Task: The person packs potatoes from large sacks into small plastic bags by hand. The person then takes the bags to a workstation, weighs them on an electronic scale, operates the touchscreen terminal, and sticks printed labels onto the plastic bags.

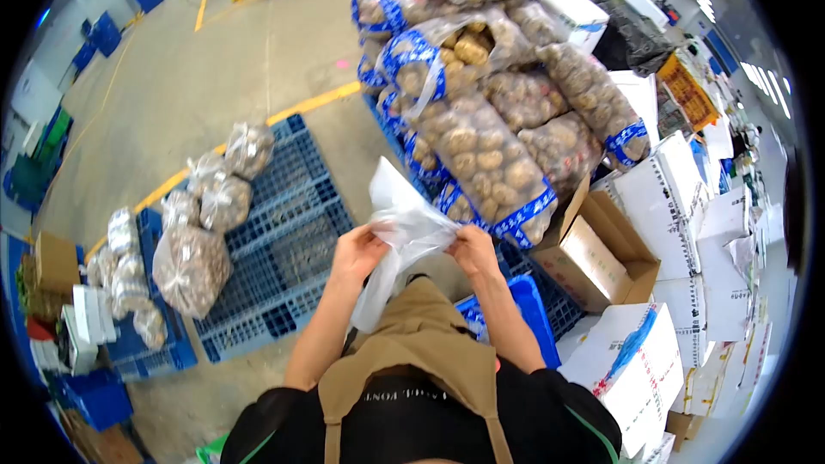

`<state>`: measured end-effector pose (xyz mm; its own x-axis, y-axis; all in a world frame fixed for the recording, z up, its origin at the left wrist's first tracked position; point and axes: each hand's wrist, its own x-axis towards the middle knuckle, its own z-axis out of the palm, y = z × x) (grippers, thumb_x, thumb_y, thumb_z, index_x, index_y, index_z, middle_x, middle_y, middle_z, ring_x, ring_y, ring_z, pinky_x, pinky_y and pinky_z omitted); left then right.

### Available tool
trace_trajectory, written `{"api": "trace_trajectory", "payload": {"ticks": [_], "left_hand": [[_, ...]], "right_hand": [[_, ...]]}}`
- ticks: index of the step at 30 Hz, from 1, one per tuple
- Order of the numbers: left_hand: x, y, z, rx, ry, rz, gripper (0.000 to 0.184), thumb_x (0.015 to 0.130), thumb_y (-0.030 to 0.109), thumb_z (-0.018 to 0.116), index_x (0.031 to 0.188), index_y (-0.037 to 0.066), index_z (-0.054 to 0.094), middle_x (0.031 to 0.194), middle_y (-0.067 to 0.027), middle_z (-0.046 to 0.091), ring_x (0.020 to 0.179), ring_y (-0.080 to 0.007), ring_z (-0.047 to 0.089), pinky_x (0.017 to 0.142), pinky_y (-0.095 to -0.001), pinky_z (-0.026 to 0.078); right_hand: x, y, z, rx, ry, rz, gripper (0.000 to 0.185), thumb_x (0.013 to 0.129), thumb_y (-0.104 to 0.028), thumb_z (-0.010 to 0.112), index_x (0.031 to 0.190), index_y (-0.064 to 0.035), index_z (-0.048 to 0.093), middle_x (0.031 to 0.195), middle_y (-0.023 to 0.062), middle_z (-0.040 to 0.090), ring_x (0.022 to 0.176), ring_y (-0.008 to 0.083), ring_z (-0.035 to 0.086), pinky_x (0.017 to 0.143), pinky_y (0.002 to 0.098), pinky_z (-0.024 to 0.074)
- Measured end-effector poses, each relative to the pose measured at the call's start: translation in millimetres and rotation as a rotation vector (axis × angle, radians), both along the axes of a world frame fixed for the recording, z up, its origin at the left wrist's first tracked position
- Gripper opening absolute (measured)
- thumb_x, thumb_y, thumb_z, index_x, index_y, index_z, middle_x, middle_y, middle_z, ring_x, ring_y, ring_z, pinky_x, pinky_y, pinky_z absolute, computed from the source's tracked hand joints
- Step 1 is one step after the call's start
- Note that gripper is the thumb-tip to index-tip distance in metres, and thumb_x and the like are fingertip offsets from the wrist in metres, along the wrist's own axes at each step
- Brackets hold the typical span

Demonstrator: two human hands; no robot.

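Observation:
A clear plastic bag (402, 210) is stretched between my two hands, in front of my brown apron. My left hand (361, 251) pinches its left side, and my right hand (473, 251) grips the right edge. The bag looks thin and flat, with one end pointing up and away and the other hanging below my left hand. Just beyond my right hand lies a big mesh-like sack of potatoes (490, 159) with blue printed bands. Higher on the pile, a torn-open sack shows bare potatoes (468, 47).
Left of me, a blue pallet (292, 198) carries several tied clear bags, including a large full one (191, 271). To my right are an open cardboard box (593, 262), a blue crate (534, 314) and stacked white boxes (632, 369). Yellow lines mark the floor (258, 60).

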<state>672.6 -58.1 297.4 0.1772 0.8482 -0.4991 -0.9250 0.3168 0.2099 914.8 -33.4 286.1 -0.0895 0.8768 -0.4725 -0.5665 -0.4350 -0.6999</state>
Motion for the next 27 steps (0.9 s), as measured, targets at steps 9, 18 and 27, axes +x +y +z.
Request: {"api": "trace_trajectory", "payload": {"ticks": [9,18,27], "left_hand": [[-61,153,24,-0.057,0.099,0.166,0.01,0.076,-0.003,0.04,0.073,0.002,0.048,0.067,-0.0061,0.05,0.055,-0.0172,0.051,0.054,-0.0294,0.048],[183,343,76,0.112,0.128,-0.617,0.018,0.09,0.015,0.047,0.073,0.011,0.047,0.055,0.0061,0.037,0.038,-0.0044,0.029,0.033,-0.0197,0.022],[184,474,39,0.78,1.254,-0.941,0.031,0.073,0.021,0.068,0.095,0.002,0.059,0.076,-0.0065,0.06,0.061,-0.0164,0.052,0.053,-0.0301,0.041]], "right_hand": [[295,60,-122,-0.054,-0.492,-0.692,0.013,0.077,-0.012,0.051,0.083,-0.0031,0.058,0.074,0.0077,0.057,0.065,0.0181,0.052,0.05,0.0302,0.0413],[141,259,106,0.959,-1.72,0.003,0.059,0.065,-0.009,0.065,0.12,-0.0008,0.049,0.119,0.0183,0.053,0.11,0.0326,0.048,0.102,0.0463,0.0256],[276,406,126,0.753,-1.676,-0.171,0.036,0.061,0.01,0.046,0.09,-0.0049,0.062,0.076,0.0201,0.061,0.068,0.034,0.06,0.059,0.036,0.0463]]}}
